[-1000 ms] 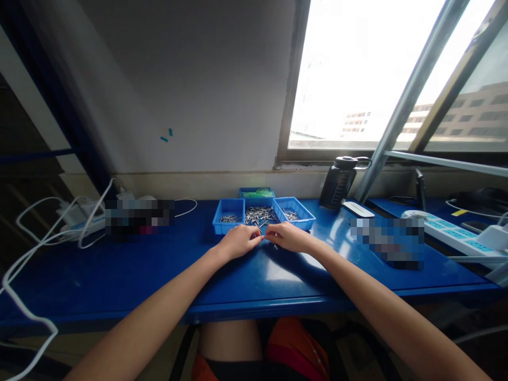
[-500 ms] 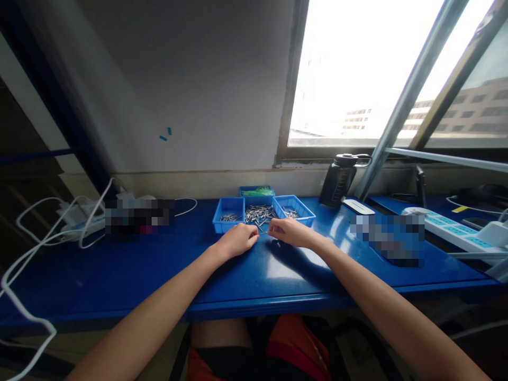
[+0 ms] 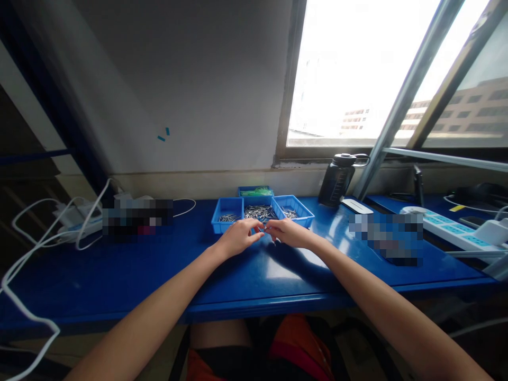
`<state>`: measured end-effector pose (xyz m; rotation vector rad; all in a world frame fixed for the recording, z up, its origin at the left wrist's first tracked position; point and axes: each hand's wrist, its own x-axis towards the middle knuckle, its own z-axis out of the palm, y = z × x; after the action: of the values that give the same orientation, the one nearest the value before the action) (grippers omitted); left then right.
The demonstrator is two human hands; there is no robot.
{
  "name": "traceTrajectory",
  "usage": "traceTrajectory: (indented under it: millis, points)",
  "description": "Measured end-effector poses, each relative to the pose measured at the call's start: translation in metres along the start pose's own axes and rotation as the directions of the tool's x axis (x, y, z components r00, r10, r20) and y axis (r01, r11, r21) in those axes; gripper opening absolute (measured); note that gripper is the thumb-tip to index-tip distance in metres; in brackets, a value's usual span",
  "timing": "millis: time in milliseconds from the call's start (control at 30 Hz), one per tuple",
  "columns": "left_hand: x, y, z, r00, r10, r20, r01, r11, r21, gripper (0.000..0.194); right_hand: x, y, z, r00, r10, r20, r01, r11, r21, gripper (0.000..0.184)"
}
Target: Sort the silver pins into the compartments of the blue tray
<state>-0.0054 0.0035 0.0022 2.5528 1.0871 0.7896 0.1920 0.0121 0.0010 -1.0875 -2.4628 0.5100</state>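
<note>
My right hand is closed in a pinch at the front of the blue trays, with a thin metal pin at its fingertips, mostly hidden now. Facing it, my left hand has thumb and forefinger apart, their tips close to the right fingertips; I cannot tell if they touch the pin. Just behind the hands lies a heap of shiny metal pins. A left blue tray and a right blue tray flank the heap, each holding similar small metal pieces.
Behind the heap, a small blue bin holds green plastic. A black bottle stands by the window, near a white flat device. Power strips and white cables lie at the sides of the blue table.
The hands drew slightly apart half a second ago, showing the pin in the right fingers, and now meet again. My left thumb and forefinger have parted.
</note>
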Motion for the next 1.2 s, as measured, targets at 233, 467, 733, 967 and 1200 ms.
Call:
traceTrajectory:
  millis: [233,467,733,967,1200]
  points:
    - [0.001,-0.004,0.002,1.0,-0.002,-0.021,0.003,0.999,0.034,0.021,0.001,-0.002,0.005,1.0,0.005,0.027,-0.007,0.997,0.075,0.027]
    - [0.001,-0.005,0.004,1.0,0.009,0.023,-0.009,1.0,-0.002,0.02,0.002,-0.002,0.01,0.998,-0.059,-0.009,0.059,0.998,-0.01,0.029]
    - [-0.003,0.004,0.001,0.993,-0.085,0.078,0.076,0.991,0.113,0.016,0.002,0.0,0.005,0.999,-0.04,-0.003,0.039,0.991,-0.125,0.023]
    - [-0.004,0.002,0.0,0.988,-0.123,0.098,0.097,0.968,0.232,0.021,0.001,-0.003,0.005,0.999,-0.051,-0.001,0.05,0.989,-0.141,0.022]
    - [-0.004,-0.004,0.001,0.985,-0.103,0.137,0.072,0.974,0.215,0.022,0.0,-0.002,0.001,1.0,-0.01,-0.029,0.005,0.984,-0.179,0.02]
